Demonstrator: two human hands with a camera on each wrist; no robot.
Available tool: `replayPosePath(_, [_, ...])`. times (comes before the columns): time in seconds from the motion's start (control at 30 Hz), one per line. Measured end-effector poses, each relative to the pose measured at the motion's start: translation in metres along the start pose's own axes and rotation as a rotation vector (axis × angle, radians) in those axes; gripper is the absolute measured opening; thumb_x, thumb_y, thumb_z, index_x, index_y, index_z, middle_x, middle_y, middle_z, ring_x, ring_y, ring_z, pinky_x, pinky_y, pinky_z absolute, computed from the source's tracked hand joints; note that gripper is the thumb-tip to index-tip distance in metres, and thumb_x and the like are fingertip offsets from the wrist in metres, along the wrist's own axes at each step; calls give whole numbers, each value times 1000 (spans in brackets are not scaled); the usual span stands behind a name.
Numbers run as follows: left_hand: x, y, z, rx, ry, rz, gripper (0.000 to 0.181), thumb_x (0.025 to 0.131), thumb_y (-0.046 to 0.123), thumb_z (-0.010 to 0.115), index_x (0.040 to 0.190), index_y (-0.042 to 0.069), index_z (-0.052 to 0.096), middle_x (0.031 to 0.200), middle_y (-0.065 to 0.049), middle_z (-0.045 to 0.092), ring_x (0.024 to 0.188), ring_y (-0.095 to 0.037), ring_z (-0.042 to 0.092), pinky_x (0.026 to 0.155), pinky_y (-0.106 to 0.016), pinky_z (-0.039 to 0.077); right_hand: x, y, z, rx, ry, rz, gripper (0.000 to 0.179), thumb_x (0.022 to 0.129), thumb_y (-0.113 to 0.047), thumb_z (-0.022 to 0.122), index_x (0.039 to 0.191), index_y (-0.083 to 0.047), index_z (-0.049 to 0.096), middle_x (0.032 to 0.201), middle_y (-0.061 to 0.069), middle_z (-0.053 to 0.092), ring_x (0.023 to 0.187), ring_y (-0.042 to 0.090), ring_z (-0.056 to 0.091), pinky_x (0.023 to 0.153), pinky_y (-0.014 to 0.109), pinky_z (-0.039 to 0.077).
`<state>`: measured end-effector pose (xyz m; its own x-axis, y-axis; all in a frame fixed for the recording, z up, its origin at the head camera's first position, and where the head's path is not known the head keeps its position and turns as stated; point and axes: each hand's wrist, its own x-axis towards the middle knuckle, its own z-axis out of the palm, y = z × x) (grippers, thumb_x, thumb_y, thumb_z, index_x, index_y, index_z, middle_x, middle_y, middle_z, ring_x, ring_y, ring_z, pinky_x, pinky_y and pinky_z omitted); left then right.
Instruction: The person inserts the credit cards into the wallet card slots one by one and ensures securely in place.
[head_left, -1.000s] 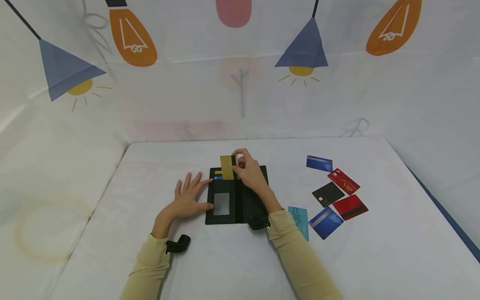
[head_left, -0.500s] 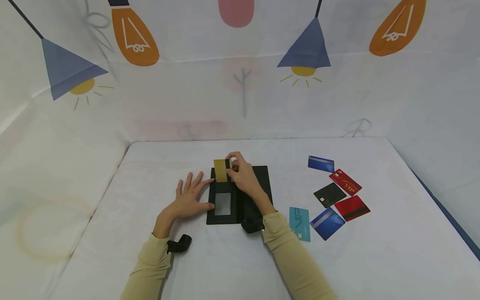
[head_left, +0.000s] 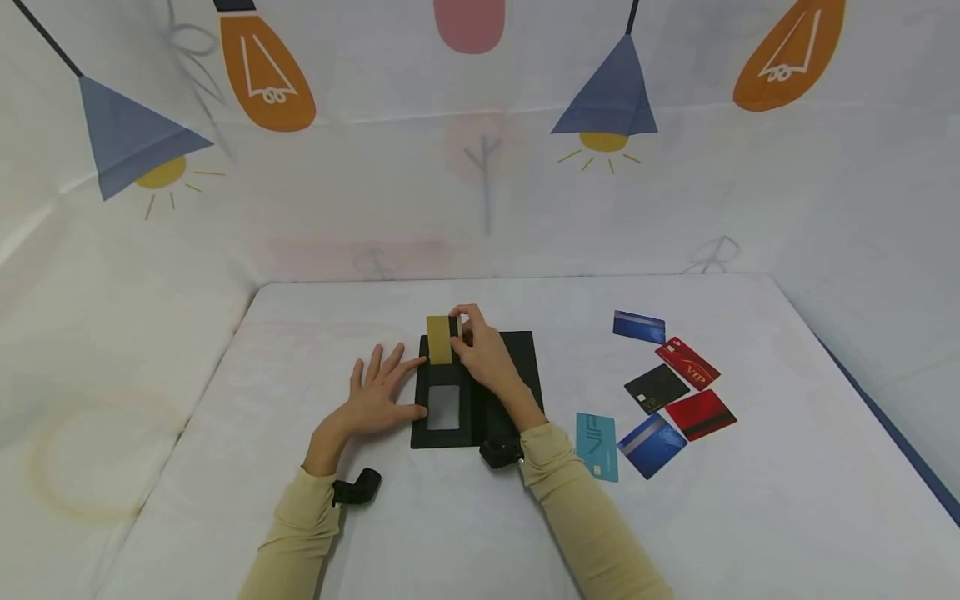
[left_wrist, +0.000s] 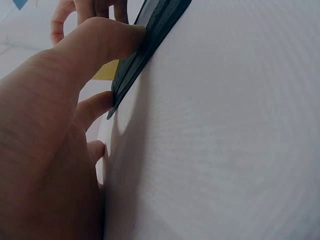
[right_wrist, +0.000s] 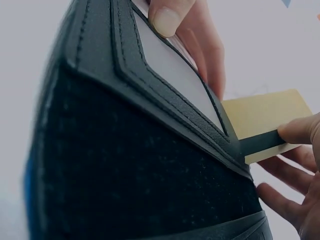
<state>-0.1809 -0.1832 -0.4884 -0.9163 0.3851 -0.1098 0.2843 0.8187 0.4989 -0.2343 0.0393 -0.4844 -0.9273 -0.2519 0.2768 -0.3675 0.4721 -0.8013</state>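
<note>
An opened black wallet (head_left: 464,421) with a clear window (head_left: 444,407) lies on the white table. My right hand (head_left: 487,358) pinches a gold card (head_left: 438,340) with a dark stripe by its right side. The card stands at the upper part of the wallet's left panel; in the right wrist view its near edge (right_wrist: 242,150) meets the wallet's edge, but how deep it sits in a slot is hidden. Fingers spread, my left hand (head_left: 375,408) touches the panel's left edge with thumb and index finger. From the right wrist, its thumb (right_wrist: 166,21) presses beside the window.
Right of the wallet lie several loose cards: a teal card (head_left: 597,447), two blue ones, two red ones and a black card (head_left: 656,388). A black device (head_left: 357,487) sits on my left wrist. A printed white cloth wall (head_left: 360,192) rises behind the table.
My right hand has moved left with the gold card, which now covers the yellow and blue strips seen in the slots earlier. The left hand stays put. Little differs over the last half second.
</note>
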Motion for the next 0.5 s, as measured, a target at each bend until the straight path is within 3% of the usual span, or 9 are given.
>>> replayPosePath(0.5, [0, 2, -2, 2, 0, 0, 81, 85, 46, 68, 154, 20, 35, 166, -18, 6, 150, -44, -12, 113, -66, -13, 6, -4, -7, -71, -134, 104, 52, 99, -13, 60, 144, -18, 35, 127, 15, 63, 95, 24, 63, 83, 42, 51])
